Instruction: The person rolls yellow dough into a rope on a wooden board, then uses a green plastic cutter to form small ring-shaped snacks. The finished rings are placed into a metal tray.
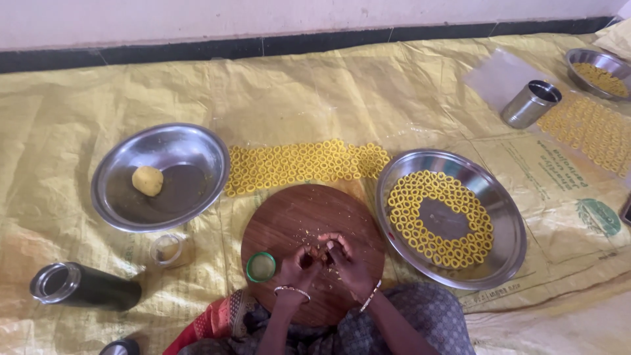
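Patterned grey cloth over the person's lap fills the bottom edge, and just beyond it both hands meet over a round wooden board (309, 230) laid on a yellow woven floor sheet (79, 118); the left hand (299, 266) and right hand (348, 260), each with a bangle at the wrist, are curled inward with fingertips touching, pinching a small piece of dough (322, 252) between them, though it is too small and too covered to tell its shape or long axis. That piece sits at the near middle of the board, directly between the hands and equally close to both. Just left of the left hand a green-rimmed ring cutter (261, 267) rests on the board. To the right, touching the board's edge, a wide steel plate (506, 256) carries yellow dough rings (414, 210) set in a broad circle round its bare centre, nearer the right hand than the left. Beyond the board, more rings lie in tight rows (302, 164) on a clear sheet. To the left, another steel plate (118, 204) holds a single lump of yellow dough (147, 181), well apart from the hands; a small glass jar (171, 250) stands near it, and a dark steel flask (82, 286) lies on its side. At far right are a steel tumbler (531, 104), a further bowl (588, 59) and more rows of rings
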